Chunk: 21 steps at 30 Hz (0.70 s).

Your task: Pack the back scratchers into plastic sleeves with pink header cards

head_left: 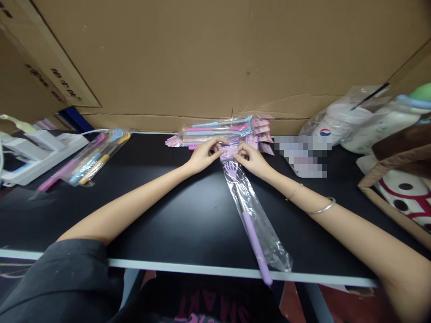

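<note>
A purple back-scratcher with a small hand-shaped head lies in a clear plastic sleeve (256, 220) on the black table (168, 215), its handle sticking out over the near edge. At the far end of the sleeve sits a pink header card (228, 151). My left hand (204, 154) pinches the card's left side with fingers closed. My right hand (251, 159) pinches its right side, fingers closed too. Just behind my hands lies a pile of packaged scratchers (222, 130) in pink, blue and purple.
A clear bag with several loose coloured scratchers (92, 157) lies at the left, beside a white device (30, 154). Cardboard sheets (215, 58) wall the back. Plastic-wrapped white items (340, 119) and a brown patterned bag (400, 179) crowd the right.
</note>
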Tool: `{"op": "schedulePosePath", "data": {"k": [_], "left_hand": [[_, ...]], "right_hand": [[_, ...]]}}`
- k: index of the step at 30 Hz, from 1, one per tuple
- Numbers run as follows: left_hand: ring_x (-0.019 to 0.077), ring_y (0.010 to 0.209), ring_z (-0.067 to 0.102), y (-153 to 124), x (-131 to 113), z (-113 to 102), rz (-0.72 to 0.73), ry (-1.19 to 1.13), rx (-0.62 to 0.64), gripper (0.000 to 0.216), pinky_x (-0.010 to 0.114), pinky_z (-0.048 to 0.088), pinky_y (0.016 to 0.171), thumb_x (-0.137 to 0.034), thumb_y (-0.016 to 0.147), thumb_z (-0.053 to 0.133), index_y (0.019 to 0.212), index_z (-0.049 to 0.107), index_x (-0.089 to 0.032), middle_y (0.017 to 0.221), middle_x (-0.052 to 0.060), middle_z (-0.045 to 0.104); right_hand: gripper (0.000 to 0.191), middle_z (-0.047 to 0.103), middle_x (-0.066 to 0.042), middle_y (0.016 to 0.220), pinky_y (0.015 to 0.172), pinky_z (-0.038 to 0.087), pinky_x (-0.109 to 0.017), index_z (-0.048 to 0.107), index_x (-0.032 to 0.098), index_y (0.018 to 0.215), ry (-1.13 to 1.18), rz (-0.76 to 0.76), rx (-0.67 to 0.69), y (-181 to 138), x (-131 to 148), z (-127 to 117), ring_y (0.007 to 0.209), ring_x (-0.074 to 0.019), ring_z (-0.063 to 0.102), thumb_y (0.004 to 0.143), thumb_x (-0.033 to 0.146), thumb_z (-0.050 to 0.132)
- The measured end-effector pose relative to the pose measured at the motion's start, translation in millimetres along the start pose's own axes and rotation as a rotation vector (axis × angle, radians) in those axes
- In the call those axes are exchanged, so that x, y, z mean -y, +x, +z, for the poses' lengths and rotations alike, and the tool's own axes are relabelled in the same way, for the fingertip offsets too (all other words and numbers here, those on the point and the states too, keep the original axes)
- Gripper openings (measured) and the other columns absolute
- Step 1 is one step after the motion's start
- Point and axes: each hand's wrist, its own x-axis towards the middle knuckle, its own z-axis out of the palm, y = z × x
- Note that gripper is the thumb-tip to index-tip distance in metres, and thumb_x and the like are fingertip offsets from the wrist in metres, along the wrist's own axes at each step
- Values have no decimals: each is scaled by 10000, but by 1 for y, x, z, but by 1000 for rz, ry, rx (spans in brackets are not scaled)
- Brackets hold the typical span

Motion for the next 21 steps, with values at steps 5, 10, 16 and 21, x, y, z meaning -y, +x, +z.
{"op": "schedulePosePath", "data": {"k": [5, 10, 16, 21], "left_hand": [[146, 816, 568, 1, -2, -1, -2, 0, -36, 230, 230, 425, 655, -323, 896, 558, 1068, 614, -181, 960, 40, 647], [165, 863, 587, 2, 4, 1, -59, -42, 22, 251, 246, 431, 685, -344, 903, 535, 1054, 612, -158, 987, 53, 661], [171, 858, 594, 4, 14, 4, -50, -103, 51, 244, 269, 445, 741, -303, 906, 515, 1071, 594, -142, 934, 53, 643], [136, 749, 602, 5, 16, 5, -54, -189, 72, 210, 256, 457, 727, -250, 898, 529, 1071, 593, -149, 822, 15, 623]], "right_hand": [[311, 455, 62, 561, 567, 337, -267, 421, 229, 732, -32, 18, 13, 0, 2, 0, 534, -113, 414, 808, 460, 615], [302, 465, 48, 590, 555, 335, -271, 436, 222, 711, -49, 19, 11, 1, 2, 0, 542, -111, 402, 796, 438, 629], [332, 575, 16, 638, 584, 392, -292, 420, 231, 743, 25, 21, 23, 3, -5, -1, 592, -143, 534, 826, 495, 604], [376, 578, 25, 614, 545, 392, -278, 401, 237, 753, 108, 40, 31, 4, -7, -1, 575, -145, 564, 823, 541, 612]]}}
